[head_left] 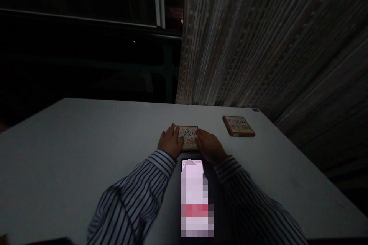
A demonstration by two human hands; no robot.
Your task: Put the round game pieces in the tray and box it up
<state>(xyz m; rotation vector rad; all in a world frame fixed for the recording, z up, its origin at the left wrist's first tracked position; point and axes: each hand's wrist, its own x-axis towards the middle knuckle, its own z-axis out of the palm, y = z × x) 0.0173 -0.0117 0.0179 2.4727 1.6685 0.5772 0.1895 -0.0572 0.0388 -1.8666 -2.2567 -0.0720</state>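
A flat square box (189, 138) with dark lettering on a pale cover lies on the white table (129, 122), between my two hands. My left hand (171, 141) rests on its left side, fingers apart and pointing away from me. At its right side, my right hand (210, 146) touches the edge with its fingers close together and bent. A phone (194, 191) with a lit, blurred screen lies just in front of the box, between my striped sleeves. A similar box (238, 126) lies farther right and touches neither hand.
Behind the table's right part hangs a bead or string curtain (224, 38). A small dark item (255, 110) is at the table's far right corner. Behind the left part it is very dark, with a pale frame (159, 0). A dark object (51, 241) shows at the bottom left.
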